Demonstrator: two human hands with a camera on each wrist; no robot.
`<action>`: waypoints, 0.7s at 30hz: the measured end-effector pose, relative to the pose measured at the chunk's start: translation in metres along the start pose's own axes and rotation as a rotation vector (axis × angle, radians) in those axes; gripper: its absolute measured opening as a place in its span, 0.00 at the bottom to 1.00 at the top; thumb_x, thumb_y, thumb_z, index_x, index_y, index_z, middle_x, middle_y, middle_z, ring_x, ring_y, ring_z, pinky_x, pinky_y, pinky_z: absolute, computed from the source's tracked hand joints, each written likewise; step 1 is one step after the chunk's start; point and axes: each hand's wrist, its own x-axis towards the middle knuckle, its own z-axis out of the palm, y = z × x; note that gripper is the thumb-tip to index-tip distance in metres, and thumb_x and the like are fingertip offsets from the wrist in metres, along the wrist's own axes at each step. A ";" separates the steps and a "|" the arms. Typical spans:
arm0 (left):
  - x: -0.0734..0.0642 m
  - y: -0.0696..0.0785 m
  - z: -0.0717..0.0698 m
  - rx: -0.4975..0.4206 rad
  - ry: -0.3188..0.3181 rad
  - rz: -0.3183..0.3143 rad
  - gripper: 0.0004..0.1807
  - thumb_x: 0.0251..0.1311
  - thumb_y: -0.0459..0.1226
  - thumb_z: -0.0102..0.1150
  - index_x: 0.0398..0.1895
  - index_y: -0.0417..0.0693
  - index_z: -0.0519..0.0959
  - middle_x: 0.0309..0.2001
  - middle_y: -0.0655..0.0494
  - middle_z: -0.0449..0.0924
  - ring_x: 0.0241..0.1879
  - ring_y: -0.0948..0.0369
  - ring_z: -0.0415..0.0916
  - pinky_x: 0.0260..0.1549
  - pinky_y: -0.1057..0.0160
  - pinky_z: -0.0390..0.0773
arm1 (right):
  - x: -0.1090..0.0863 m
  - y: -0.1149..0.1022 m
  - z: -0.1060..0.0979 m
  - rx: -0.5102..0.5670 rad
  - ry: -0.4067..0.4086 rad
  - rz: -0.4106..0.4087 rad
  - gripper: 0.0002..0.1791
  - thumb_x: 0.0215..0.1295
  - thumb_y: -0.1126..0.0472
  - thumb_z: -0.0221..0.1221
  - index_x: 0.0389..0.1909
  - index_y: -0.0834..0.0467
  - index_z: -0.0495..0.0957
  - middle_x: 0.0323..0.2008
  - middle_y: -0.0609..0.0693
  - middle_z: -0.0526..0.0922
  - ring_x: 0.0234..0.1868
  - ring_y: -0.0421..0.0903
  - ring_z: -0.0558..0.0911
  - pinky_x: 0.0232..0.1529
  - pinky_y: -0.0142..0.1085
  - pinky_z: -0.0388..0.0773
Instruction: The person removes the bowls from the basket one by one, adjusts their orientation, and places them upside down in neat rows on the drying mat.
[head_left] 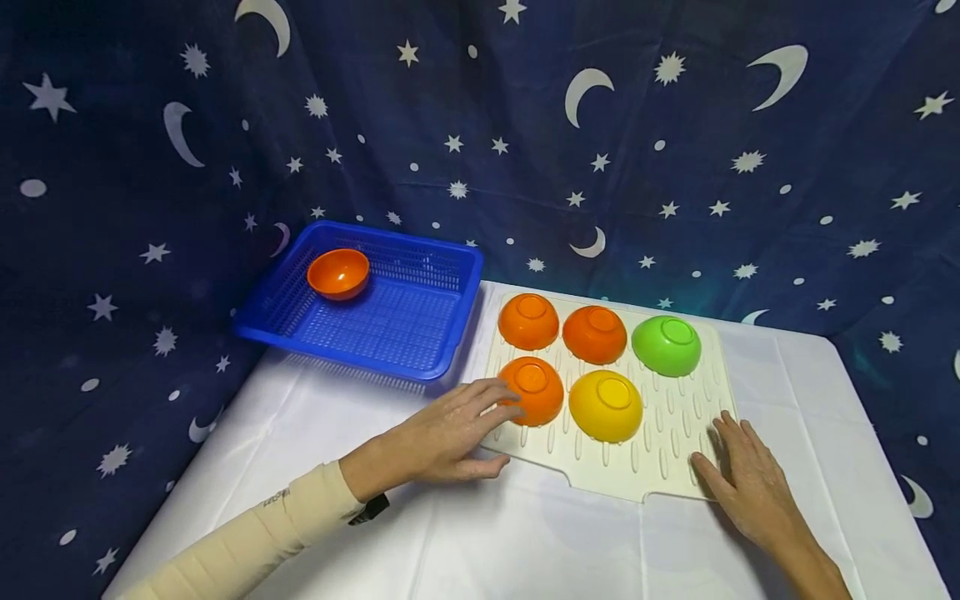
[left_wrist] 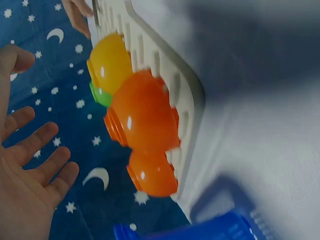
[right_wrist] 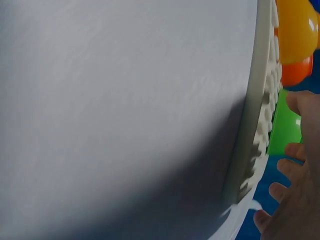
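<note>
While bowls [head_left: 603,367] crowd the mat [head_left: 675,429], basket [head_left: 420,325] adjoins

Table with white cloth cover [head_left: 480,533]: cream ribbed plastic draining mat [head_left: 675,417] lies centre-right; blue perforated plastic basket [head_left: 390,321] just left of mat, overhanging table's far-left corner.

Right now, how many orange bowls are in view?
4. One upright in the blue basket, at. Three upside down on the white mat: two in the back row, one in front beside the left hand. None seems hidden.
</note>
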 end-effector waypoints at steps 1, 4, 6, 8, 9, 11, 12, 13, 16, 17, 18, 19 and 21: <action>-0.001 -0.003 -0.003 0.005 -0.001 -0.007 0.29 0.53 0.53 0.51 0.57 0.49 0.67 0.57 0.54 0.63 0.61 0.56 0.55 0.59 0.58 0.53 | -0.002 0.003 -0.001 0.003 -0.003 0.007 0.37 0.63 0.50 0.52 0.66 0.66 0.51 0.67 0.62 0.49 0.67 0.60 0.41 0.61 0.57 0.34; -0.004 -0.011 -0.011 0.017 -0.004 -0.035 0.29 0.54 0.53 0.51 0.57 0.49 0.67 0.58 0.54 0.62 0.62 0.56 0.53 0.58 0.55 0.55 | -0.005 0.011 -0.003 0.012 -0.012 0.005 0.35 0.65 0.52 0.49 0.66 0.67 0.51 0.67 0.63 0.48 0.67 0.61 0.40 0.59 0.60 0.33; -0.006 -0.016 -0.016 0.017 -0.005 -0.047 0.29 0.54 0.53 0.52 0.57 0.49 0.67 0.58 0.54 0.62 0.62 0.56 0.53 0.57 0.54 0.57 | -0.007 0.014 -0.004 0.010 -0.030 0.012 0.33 0.67 0.53 0.46 0.66 0.66 0.50 0.67 0.63 0.47 0.67 0.61 0.39 0.58 0.61 0.32; -0.008 -0.021 -0.021 0.020 0.005 -0.052 0.29 0.54 0.52 0.53 0.57 0.49 0.67 0.58 0.54 0.63 0.62 0.57 0.53 0.56 0.54 0.59 | -0.009 0.016 -0.004 0.006 -0.048 0.008 0.30 0.69 0.56 0.43 0.66 0.66 0.49 0.68 0.63 0.45 0.67 0.61 0.38 0.57 0.62 0.32; -0.008 -0.024 -0.023 0.021 0.009 -0.054 0.28 0.54 0.52 0.53 0.56 0.49 0.68 0.58 0.54 0.63 0.61 0.57 0.54 0.55 0.54 0.61 | -0.010 0.018 -0.004 -0.005 -0.052 -0.007 0.29 0.69 0.58 0.42 0.66 0.67 0.49 0.67 0.64 0.45 0.67 0.61 0.39 0.59 0.60 0.32; -0.008 -0.030 -0.029 0.025 0.017 -0.057 0.27 0.53 0.52 0.53 0.55 0.49 0.69 0.57 0.54 0.64 0.59 0.58 0.56 0.53 0.55 0.63 | -0.011 0.021 -0.004 -0.020 -0.065 -0.033 0.28 0.69 0.62 0.40 0.66 0.69 0.48 0.67 0.65 0.44 0.67 0.61 0.38 0.61 0.54 0.31; -0.008 -0.033 -0.032 0.030 0.021 -0.058 0.27 0.53 0.51 0.53 0.54 0.50 0.69 0.56 0.54 0.65 0.58 0.58 0.57 0.52 0.56 0.63 | -0.012 0.023 -0.005 -0.020 -0.071 -0.048 0.28 0.68 0.64 0.39 0.66 0.70 0.47 0.67 0.66 0.43 0.67 0.61 0.38 0.62 0.52 0.30; -0.008 -0.036 -0.035 0.031 0.024 -0.058 0.26 0.54 0.51 0.53 0.54 0.49 0.70 0.56 0.55 0.65 0.57 0.59 0.59 0.51 0.57 0.63 | -0.012 0.024 -0.005 -0.019 -0.074 -0.065 0.28 0.68 0.65 0.39 0.66 0.71 0.47 0.67 0.67 0.43 0.67 0.61 0.39 0.63 0.49 0.31; -0.009 -0.045 -0.044 0.041 0.025 -0.062 0.24 0.54 0.51 0.53 0.52 0.50 0.71 0.54 0.56 0.66 0.54 0.59 0.62 0.50 0.58 0.64 | -0.011 0.026 -0.005 -0.015 -0.097 -0.078 0.29 0.67 0.67 0.39 0.65 0.73 0.44 0.66 0.70 0.41 0.67 0.61 0.38 0.64 0.44 0.30; -0.009 -0.047 -0.047 0.042 0.024 -0.062 0.24 0.54 0.50 0.53 0.52 0.49 0.71 0.54 0.56 0.67 0.53 0.59 0.62 0.49 0.58 0.65 | -0.011 0.027 -0.005 -0.011 -0.105 -0.067 0.29 0.67 0.67 0.39 0.66 0.73 0.43 0.66 0.70 0.40 0.66 0.62 0.38 0.63 0.45 0.30; -0.010 -0.050 -0.049 0.040 0.024 -0.063 0.24 0.54 0.50 0.53 0.52 0.49 0.71 0.53 0.55 0.67 0.53 0.59 0.62 0.49 0.58 0.65 | -0.011 0.027 -0.006 -0.014 -0.111 -0.059 0.30 0.67 0.66 0.39 0.66 0.73 0.41 0.66 0.70 0.40 0.66 0.62 0.38 0.63 0.46 0.30; -0.011 -0.052 -0.052 0.039 0.026 -0.063 0.24 0.54 0.49 0.54 0.51 0.49 0.71 0.53 0.55 0.68 0.53 0.59 0.63 0.48 0.58 0.66 | -0.010 0.028 -0.005 -0.022 -0.115 -0.050 0.30 0.67 0.66 0.39 0.66 0.73 0.41 0.65 0.71 0.40 0.66 0.62 0.38 0.63 0.46 0.30; -0.012 -0.056 -0.056 0.048 0.024 -0.059 0.23 0.54 0.49 0.55 0.51 0.49 0.72 0.52 0.54 0.69 0.52 0.58 0.63 0.46 0.57 0.67 | -0.010 0.028 -0.005 -0.029 -0.123 -0.031 0.31 0.68 0.65 0.39 0.65 0.74 0.39 0.65 0.73 0.42 0.66 0.63 0.39 0.63 0.47 0.30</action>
